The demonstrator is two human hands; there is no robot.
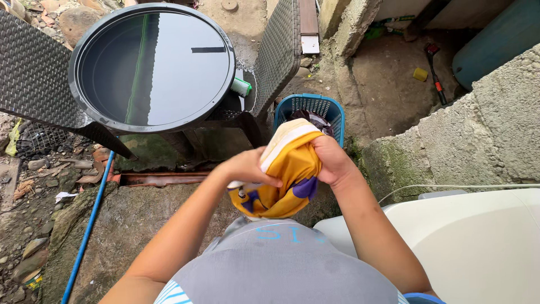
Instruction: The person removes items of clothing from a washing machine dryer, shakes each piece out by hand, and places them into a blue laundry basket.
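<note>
Wringing looks to be the step in hand, judged from the head view: both hands grip a bunched yellow garment (289, 174) with purple and white trim, held in the air in front of the person's chest, above the stony ground and just this side of a blue basket (310, 112). The left hand (247, 168) is curled over the lower, near end of the cloth, fingers wrapped round it and closed tight. The right hand (332, 160) clamps the upper right side, fingers folded into the fabric, so neither hand is open at all. The cloth is twisted into a thick knot between them. A next move would likely call for a firmer counter-turn of the two wrists, keeping the bundle clear of the dirt below. The basket already holds some dark and striped clothing. Beyond it a black tub (152, 67) of still water sits on a woven chair (34, 73), well apart from the hands. A blue hose (90, 219) runs along the ground at left, and a white washer (472, 242) fills the lower right corner.
</note>
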